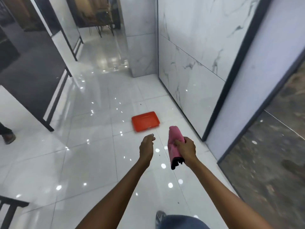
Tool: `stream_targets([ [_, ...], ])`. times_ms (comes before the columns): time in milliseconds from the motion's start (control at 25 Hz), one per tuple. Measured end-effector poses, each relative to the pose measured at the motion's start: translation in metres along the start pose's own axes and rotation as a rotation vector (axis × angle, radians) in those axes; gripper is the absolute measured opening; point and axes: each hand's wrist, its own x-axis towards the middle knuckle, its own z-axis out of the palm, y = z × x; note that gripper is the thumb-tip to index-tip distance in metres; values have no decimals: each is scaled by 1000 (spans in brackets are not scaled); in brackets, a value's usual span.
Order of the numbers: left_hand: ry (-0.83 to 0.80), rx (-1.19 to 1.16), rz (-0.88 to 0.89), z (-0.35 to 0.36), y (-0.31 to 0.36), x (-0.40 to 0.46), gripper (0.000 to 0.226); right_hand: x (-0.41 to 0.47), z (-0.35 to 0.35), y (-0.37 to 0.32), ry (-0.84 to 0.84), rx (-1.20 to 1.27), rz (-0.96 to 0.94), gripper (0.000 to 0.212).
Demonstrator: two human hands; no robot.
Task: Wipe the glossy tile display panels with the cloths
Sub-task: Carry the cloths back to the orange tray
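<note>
- Right hand [185,150] at 5 o'clock of centre, grip curled round a bunched pink cloth [175,144]; the cloth's dark-edged tail hangs free below the fist.
- Left hand [146,147] just beside it at 6 o'clock, fingers loosely curled, holding nothing.
- Nearest white marble-veined glossy tile panel [194,63] stands at 1 o'clock, untouched by the cloth.
- Risk: the loose tail could slip out of the grip, or trail over the floor and carry grit onto the panel, leaving streaks.
- Risk: shallow orange plastic tray [145,120] lies on the glossy white tiled floor [82,154] at 12 o'clock of the hands; stepping forward could kick it or cause a slip.
- Dark-framed grey display panel [33,80] at 9 o'clock narrows the aisle.
- Another person's shoe [8,138] at the left edge.
</note>
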Motion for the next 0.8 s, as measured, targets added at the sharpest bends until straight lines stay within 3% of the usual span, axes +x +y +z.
stream_targets([
  [320,133,-95,-44,-19,86,201,20,189,106,-111,-98,-13,-18,13],
  [680,139,-60,-142,-36,170,476,16,423,237,-209,-130,-58,48,3],
  [800,142,-24,-137,-35,202,551,16,491,270,-239,-127,-71,62,9],
])
